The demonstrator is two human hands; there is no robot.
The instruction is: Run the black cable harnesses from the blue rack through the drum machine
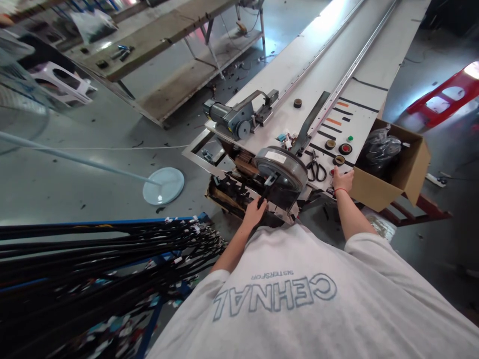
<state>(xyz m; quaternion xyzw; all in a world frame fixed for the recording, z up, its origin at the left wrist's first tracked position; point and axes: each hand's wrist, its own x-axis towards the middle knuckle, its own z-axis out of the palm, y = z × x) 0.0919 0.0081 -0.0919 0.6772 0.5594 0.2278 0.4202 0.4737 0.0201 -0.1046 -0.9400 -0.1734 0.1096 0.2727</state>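
The left hand (255, 211) is closed around the lower end of a slim black piece (265, 193), which rises from the fingers toward a small metal fitting (272, 179) on the near side of a wide round reel (286, 169). The reel, with a white label (275, 156) on top, sits at the near end of the long bench (322, 62), just beyond the left hand and toward the right. The right hand (343, 180) is well apart from the left, at the bench's near edge, its fingertips right by a tape roll (340, 164); whether it grips anything cannot be told. A small red item (332, 172) shows beside its fingers, and black-handled scissors (317, 171) lie to its left, between the hand and the reel. Farther up the bench from the right hand are a roll with a red centre (345, 149) and another tape roll (330, 144). An open cardboard box (381, 192) stands just right of that hand.
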